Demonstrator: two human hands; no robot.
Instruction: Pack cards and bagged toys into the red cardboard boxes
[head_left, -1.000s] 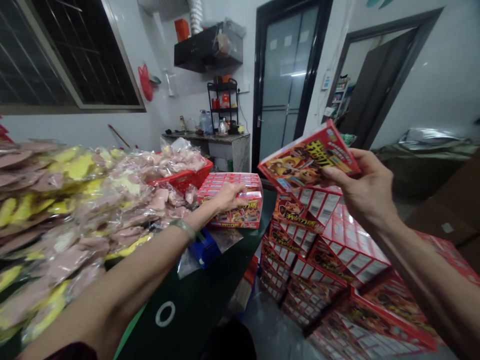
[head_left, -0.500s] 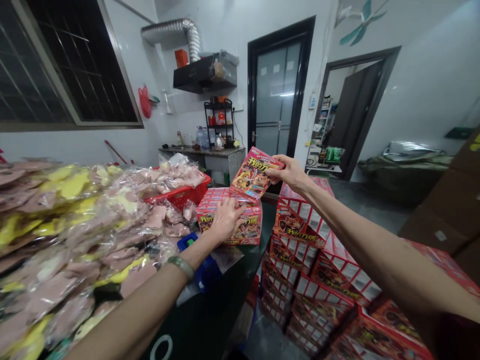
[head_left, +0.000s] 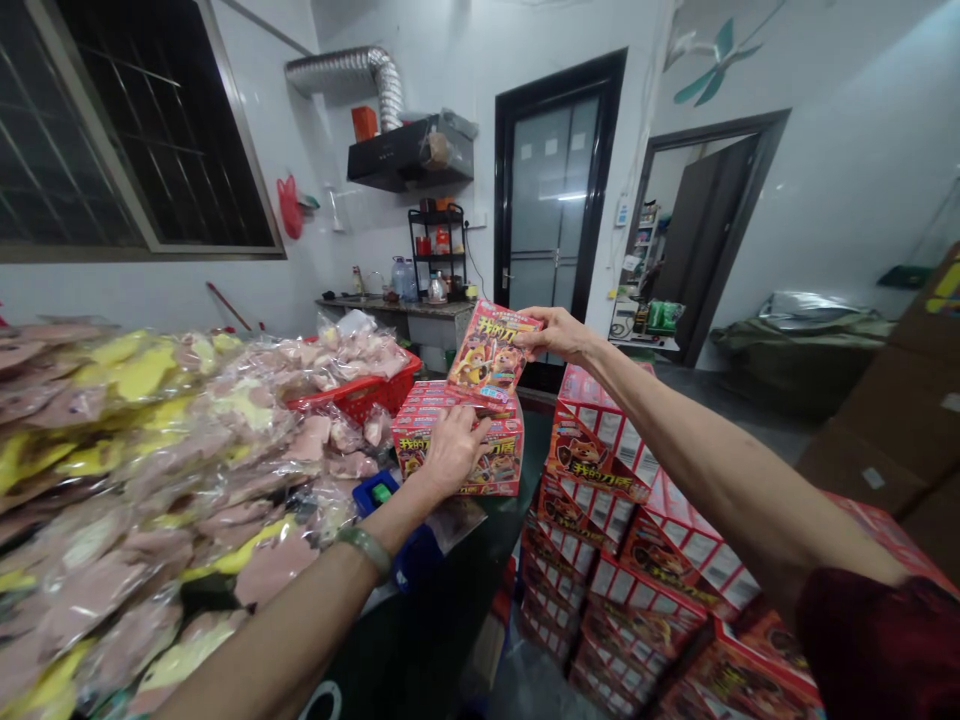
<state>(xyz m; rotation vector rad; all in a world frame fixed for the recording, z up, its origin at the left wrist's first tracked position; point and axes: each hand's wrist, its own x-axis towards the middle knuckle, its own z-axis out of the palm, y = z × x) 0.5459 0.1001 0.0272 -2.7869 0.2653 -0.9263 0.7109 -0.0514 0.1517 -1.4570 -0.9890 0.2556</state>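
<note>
My right hand (head_left: 556, 333) grips the top edge of a small red cartoon-printed box (head_left: 489, 353), held tilted just above a stack of the same red boxes (head_left: 504, 462) on the dark green table. My left hand (head_left: 452, 447) lies with its fingers spread on the front of that stack, steadying it. A green bangle (head_left: 366, 547) is on my left wrist.
A large heap of pink and yellow plastic-wrapped packets (head_left: 150, 450) covers the table's left side, with a red basket (head_left: 360, 392) behind. A blue tape dispenser (head_left: 397, 530) lies by my left forearm. Stacked red cartons (head_left: 637, 540) fill the floor on the right. Behind stand a glass door (head_left: 551, 200) and a counter (head_left: 409, 310).
My right hand has carried the red box from near the right-hand cartons leftwards to just over the table stack. My left hand slid from the stack's top onto its front.
</note>
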